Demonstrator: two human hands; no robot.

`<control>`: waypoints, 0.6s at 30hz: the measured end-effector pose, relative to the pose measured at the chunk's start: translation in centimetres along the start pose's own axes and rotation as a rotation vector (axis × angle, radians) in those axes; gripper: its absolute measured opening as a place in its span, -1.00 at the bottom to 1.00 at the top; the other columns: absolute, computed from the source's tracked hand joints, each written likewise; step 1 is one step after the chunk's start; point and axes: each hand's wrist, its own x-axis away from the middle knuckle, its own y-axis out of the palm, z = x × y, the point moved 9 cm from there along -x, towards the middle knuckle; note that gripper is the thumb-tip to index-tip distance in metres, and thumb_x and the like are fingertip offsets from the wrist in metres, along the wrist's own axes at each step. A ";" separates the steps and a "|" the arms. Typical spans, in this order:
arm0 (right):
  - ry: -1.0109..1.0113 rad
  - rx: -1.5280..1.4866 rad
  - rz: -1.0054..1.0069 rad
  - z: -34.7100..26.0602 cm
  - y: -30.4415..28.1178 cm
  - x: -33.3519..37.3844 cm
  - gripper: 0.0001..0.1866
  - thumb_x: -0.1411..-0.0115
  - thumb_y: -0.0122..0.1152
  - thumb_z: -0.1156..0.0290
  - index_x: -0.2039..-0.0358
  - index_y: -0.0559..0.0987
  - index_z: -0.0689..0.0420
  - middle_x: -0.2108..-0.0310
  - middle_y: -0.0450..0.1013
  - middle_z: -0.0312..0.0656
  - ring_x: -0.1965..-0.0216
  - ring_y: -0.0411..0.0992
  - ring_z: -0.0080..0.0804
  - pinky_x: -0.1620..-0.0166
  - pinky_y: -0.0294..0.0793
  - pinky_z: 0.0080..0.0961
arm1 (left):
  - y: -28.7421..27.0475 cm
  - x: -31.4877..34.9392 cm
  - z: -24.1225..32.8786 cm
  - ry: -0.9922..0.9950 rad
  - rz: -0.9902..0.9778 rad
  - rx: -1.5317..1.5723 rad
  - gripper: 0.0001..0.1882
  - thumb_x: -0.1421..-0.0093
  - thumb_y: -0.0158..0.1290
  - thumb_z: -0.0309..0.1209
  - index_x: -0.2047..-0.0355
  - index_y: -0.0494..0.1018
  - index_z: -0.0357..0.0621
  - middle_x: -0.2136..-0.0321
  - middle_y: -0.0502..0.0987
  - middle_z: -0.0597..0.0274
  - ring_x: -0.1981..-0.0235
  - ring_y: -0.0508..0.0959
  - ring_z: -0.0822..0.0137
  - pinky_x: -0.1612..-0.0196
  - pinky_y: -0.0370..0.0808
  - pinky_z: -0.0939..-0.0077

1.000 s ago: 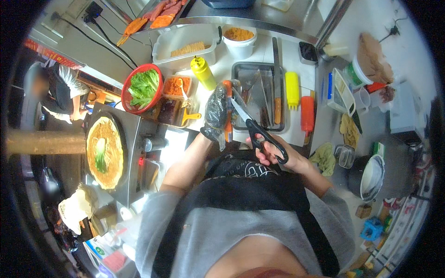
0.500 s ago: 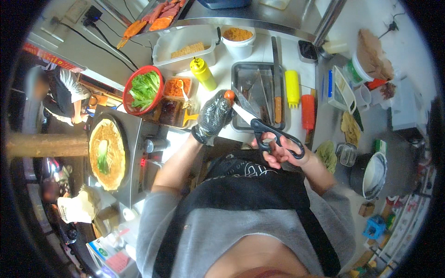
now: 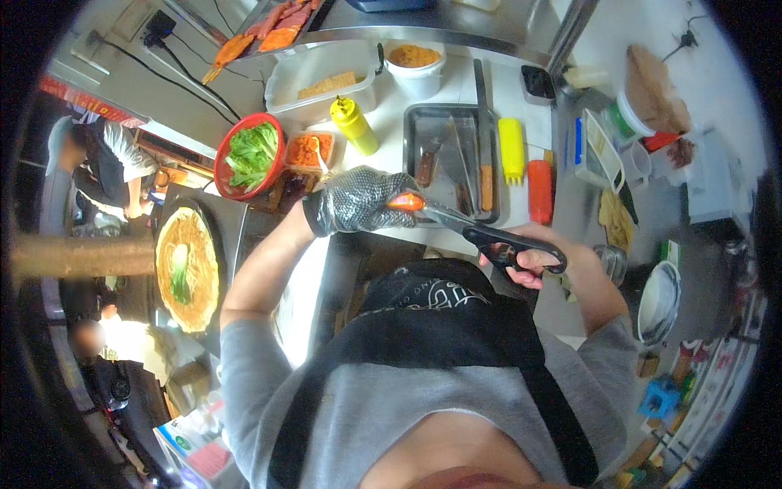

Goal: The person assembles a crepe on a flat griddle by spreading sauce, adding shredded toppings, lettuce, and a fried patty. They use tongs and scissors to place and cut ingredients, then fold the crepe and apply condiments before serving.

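The person's gloved left hand (image 3: 358,200) is grasping an orange-red sausage (image 3: 407,200), its exposed end pointing toward 3 o'clock from that grip. The right hand (image 3: 533,261) — farther off, gripping black-handled scissors (image 3: 485,236) — is aiming the blades (image 3: 445,215) toward 10 o'clock, straight at that end.

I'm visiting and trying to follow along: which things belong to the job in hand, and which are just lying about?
In use:
black-handled scissors, in the right hand
orange-red piece, in the gloved left hand, at the blades

Seemingly just lying about, held by neither hand:
red squeeze bottle
two yellow squeeze bottles
long wooden-handled knife
red basket of lettuce
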 end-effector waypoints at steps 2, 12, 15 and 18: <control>0.048 0.075 0.046 -0.1 -0.6 0.5 -0.49 -0.12 0.22 0.10 0.07 0.41 0.22 0.69 0.26 -0.39 0.74 0.24 -0.68 0.67 0.23 -0.72 | 0.1 -0.3 0.2 -0.015 -0.104 -0.043 -0.52 -0.06 0.13 -0.01 0.17 0.39 -0.08 0.42 0.54 0.03 0.34 0.55 -0.01 0.24 0.46 0.23; 0.262 0.369 0.313 3.7 -7.3 -0.1 -0.64 -0.11 0.25 0.27 0.14 0.45 0.17 0.72 0.30 -0.42 0.76 0.25 -0.74 0.70 0.19 -0.74 | 4.4 -1.8 -5.0 -0.049 -0.281 -0.323 -0.30 0.02 0.18 0.02 0.01 0.27 -0.20 0.44 0.52 -0.14 0.34 0.54 -0.10 0.25 0.46 0.15; 0.265 0.579 0.524 5.0 -13.3 -1.6 -0.62 -0.08 0.28 0.19 0.20 0.47 0.18 0.72 0.37 -0.34 0.74 0.34 -0.62 0.65 0.29 -0.66 | 4.0 -2.1 -10.4 -0.371 -0.193 -0.214 -0.51 -0.05 0.17 -0.21 0.14 0.25 -0.22 0.39 0.50 -0.12 0.28 0.52 -0.10 0.20 0.44 0.15; 0.364 0.924 0.762 7.2 -19.2 -5.0 -0.51 -0.03 0.25 -0.04 0.36 0.54 0.22 0.75 0.43 -0.26 0.70 0.44 -0.52 0.58 0.40 -0.52 | 4.6 0.2 -14.6 -0.863 0.063 0.300 -0.53 -0.08 0.17 -0.23 0.11 0.29 -0.21 0.34 0.48 0.05 0.48 0.53 0.27 0.44 0.52 0.38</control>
